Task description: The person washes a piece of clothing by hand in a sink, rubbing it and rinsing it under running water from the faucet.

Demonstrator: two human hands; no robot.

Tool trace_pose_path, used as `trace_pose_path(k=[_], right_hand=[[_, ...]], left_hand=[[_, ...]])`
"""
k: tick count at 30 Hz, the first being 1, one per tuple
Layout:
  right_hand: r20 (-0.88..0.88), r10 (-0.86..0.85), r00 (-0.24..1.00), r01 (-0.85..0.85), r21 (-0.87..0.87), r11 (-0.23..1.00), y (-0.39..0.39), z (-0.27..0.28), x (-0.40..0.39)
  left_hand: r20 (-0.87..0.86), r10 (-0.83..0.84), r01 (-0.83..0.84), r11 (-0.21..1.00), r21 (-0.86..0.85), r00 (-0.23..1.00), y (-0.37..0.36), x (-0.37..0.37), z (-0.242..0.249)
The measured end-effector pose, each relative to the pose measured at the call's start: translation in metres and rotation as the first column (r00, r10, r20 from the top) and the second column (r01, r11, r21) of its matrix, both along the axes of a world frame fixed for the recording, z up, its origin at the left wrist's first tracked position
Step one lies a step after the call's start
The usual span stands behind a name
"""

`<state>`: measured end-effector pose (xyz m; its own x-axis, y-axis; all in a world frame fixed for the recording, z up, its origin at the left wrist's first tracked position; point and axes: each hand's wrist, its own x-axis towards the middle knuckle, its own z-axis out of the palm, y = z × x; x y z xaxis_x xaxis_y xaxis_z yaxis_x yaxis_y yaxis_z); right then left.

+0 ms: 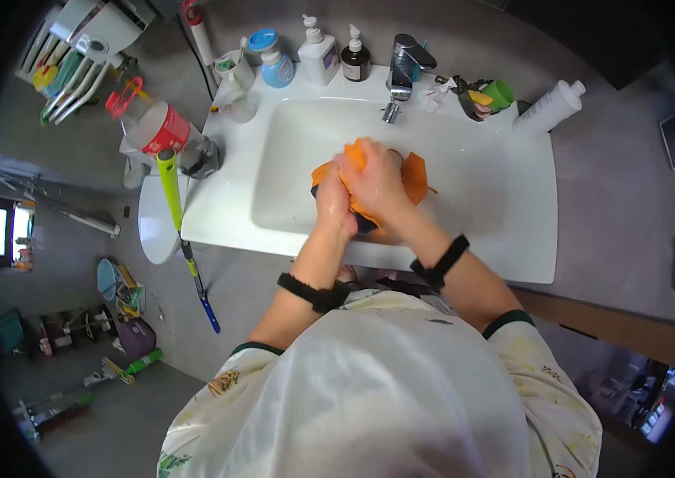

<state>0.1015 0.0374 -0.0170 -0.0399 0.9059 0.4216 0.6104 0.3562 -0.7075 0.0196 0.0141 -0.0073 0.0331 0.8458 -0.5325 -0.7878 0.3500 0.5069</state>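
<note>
Both my hands are pressed together over the basin of a white sink [497, 207], squeezing an orange cloth [415, 177]. My left hand [331, 203] wraps the cloth from the left side. My right hand [377, 187] lies over it and grips the same cloth, part of which sticks out to the right and above my fingers. Something dark shows under the cloth, too hidden to name. Black bands sit on both wrists.
A chrome tap [403, 68] stands at the back of the sink, with soap bottles [318, 54] beside it and a green cup [500, 93] to its right. A white bottle [549, 109] lies at the right corner. A green-handled mop [172, 199] leans at the left edge.
</note>
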Motion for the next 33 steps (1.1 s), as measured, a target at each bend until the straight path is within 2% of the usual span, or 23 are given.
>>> trace_pose_path(k=[1,2,5,7,8,9,11,12,13,15,16,17,18,20,22,23,24,26,27,29,30,32,33], right_hand=[[0.004,0.015,1.0,-0.015,-0.006,1.0,0.0,-0.001,-0.002],[0.002,0.022,1.0,-0.022,-0.108,0.994,0.004,-0.001,-0.003],[-0.009,0.006,1.0,-0.009,-0.402,0.916,0.022,0.002,0.002],[-0.012,-0.028,1.0,0.016,-0.572,0.82,0.028,0.007,0.011],[-0.057,-0.018,0.998,-0.02,-0.603,0.797,0.029,0.011,0.013],[-0.054,-0.017,0.998,-0.019,-0.596,0.803,0.024,0.013,0.01],[-0.022,-0.011,1.0,0.005,-0.243,0.97,-0.007,0.014,-0.004],[0.005,0.068,0.998,-0.066,-0.177,0.982,-0.03,0.021,-0.011],[0.004,0.079,0.997,-0.077,-0.18,0.981,-0.031,0.021,-0.013],[0.032,0.131,0.991,-0.117,-0.286,0.951,-0.028,0.021,-0.014],[0.042,0.153,0.987,-0.13,-0.341,0.931,-0.026,0.02,-0.014],[0.013,-0.046,0.999,0.047,-0.486,0.873,-0.005,0.019,-0.01],[-0.04,-0.082,0.996,0.048,-0.526,0.849,0.012,0.016,0.0],[-0.09,-0.113,0.99,0.044,-0.556,0.83,0.018,0.011,0.004],[-0.063,-0.083,0.995,0.068,-0.212,0.975,-0.003,0.009,-0.009],[-0.057,-0.071,0.996,0.057,-0.214,0.975,-0.014,0.004,-0.013],[-0.034,0.02,0.999,-0.024,-0.133,0.991,-0.027,-0.002,-0.018],[0.024,0.18,0.983,-0.181,0.035,0.983,-0.04,-0.008,-0.023],[-0.059,0.139,0.989,-0.151,-0.439,0.886,-0.024,0.032,-0.01],[-0.073,-0.071,0.995,0.019,-0.557,0.83,0.021,0.01,0.006],[-0.075,-0.077,0.994,0.022,-0.557,0.83,0.017,0.013,0.005],[-0.104,-0.015,0.994,-0.022,-0.342,0.939,0.008,0.02,-0.001],[-0.098,-0.005,0.995,-0.029,-0.342,0.939,-0.006,0.025,-0.009]], left_hand=[[0.004,0.015,-0.015,1.0,-0.006,1.0,-0.001,-0.007,-0.017],[0.173,-0.105,0.037,0.935,0.353,0.979,-0.001,-0.016,-0.051],[0.237,-0.227,0.088,0.871,0.483,0.944,0.003,-0.026,-0.088],[-0.089,-0.105,0.113,0.99,0.086,0.99,-0.014,0.002,-0.007],[-0.109,-0.101,0.111,0.99,0.088,0.989,-0.015,0.004,-0.001],[-0.107,-0.099,0.11,0.989,0.097,0.989,-0.012,0.004,-0.001],[-0.116,-0.032,0.043,0.995,0.093,0.993,-0.008,-0.005,-0.01],[-0.112,-0.017,0.027,0.996,0.091,0.994,-0.01,-0.013,-0.03],[-0.156,-0.043,0.096,0.931,0.352,0.987,-0.015,-0.021,-0.044],[-0.213,-0.058,0.174,0.792,0.585,0.975,-0.015,-0.024,-0.054],[-0.245,-0.086,0.161,0.938,0.307,0.966,-0.015,-0.013,-0.021],[-0.271,-0.124,0.129,0.992,0.0,0.955,-0.014,-0.005,-0.002],[-0.134,-0.115,0.118,0.993,0.016,0.984,-0.015,-0.002,-0.01],[-0.136,-0.098,0.103,0.994,0.035,0.986,-0.013,-0.004,-0.01],[-0.132,-0.06,0.065,0.997,0.034,0.989,-0.01,-0.008,0.004],[-0.126,-0.048,0.053,0.998,0.033,0.991,-0.009,-0.015,-0.016],[-0.15,-0.039,0.091,0.931,0.354,0.988,-0.009,-0.025,-0.051],[-0.179,-0.026,0.136,0.76,0.636,0.984,-0.01,-0.029,-0.059],[-0.18,-0.044,0.123,0.879,0.46,0.983,-0.013,-0.02,-0.033],[-0.177,-0.087,0.098,0.994,0.055,0.98,-0.015,-0.006,0.007],[-0.162,-0.09,0.103,0.992,0.075,0.983,-0.014,-0.005,0.004],[-0.116,-0.049,0.06,0.994,0.087,0.992,-0.005,-0.009,0.003],[-0.07,-0.004,0.011,0.996,0.086,0.998,-0.003,-0.012,0.004]])
